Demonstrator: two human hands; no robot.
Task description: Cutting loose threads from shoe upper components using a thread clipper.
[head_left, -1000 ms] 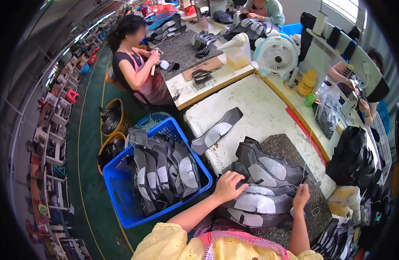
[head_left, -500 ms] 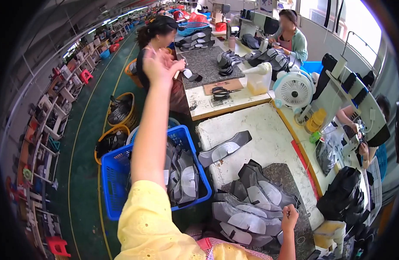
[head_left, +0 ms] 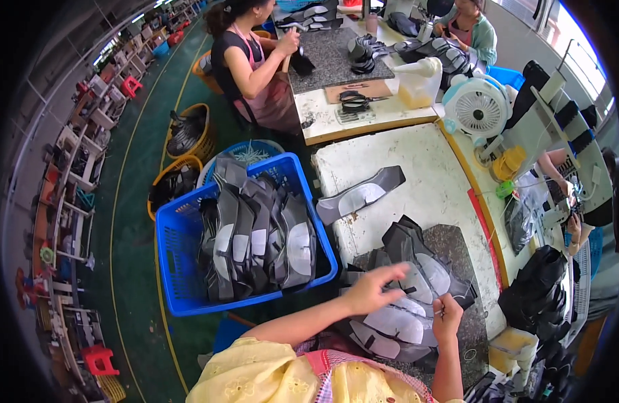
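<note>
My left hand (head_left: 376,290) is over a pile of dark grey shoe-upper pieces (head_left: 393,322) with pale grey patches. Its fingers are stretched out and apart, with nothing seen in them. My right hand (head_left: 447,317) is closed at the right side of the pile; what it grips, if anything, is too small to make out. A dark stone slab (head_left: 474,295) lies under the pile. Beyond it, one similar upper piece (head_left: 362,195) rests alone on the white tabletop (head_left: 423,158). More such pieces (head_left: 255,235) fill the blue basket (head_left: 245,305) on the left.
Yellow baskets (head_left: 200,138) stand on the green floor. On the far bench are scissors (head_left: 355,102), a plastic jug (head_left: 417,84) and a white-blue fan (head_left: 478,107). One co-worker (head_left: 245,60) holds a hammer-like tool; others sit farther right. Black pieces (head_left: 539,289) are heaped at right.
My left arm has come back from its forward reach, and the hand is now over the pile. My right hand stays closed near the same place. The view has tipped downward.
</note>
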